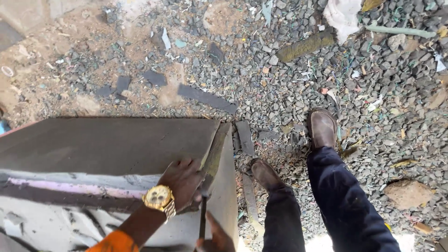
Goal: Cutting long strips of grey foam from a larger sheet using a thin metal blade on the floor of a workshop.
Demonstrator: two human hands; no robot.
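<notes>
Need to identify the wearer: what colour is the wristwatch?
Gold, with a pale yellow dial: the wristwatch on the left hand, head view.

foam block [107,144]: large, dark grey and flat-topped, it fills the left half of the view; its top runs from the left edge to a corner at the right, where a paler grey side face drops away.
block's near face: rough and whitish-grey, crossed by a pale pink band and a dark band.
cut strip [215,154]: a thin, olive-grey sliver along the block's right edge, partly split from the top and leaning outward, upper end near the far corner.
blade [203,223]: narrow, dark and upright, set against the block's right side just below the strip; its lower end is hidden.
</notes>
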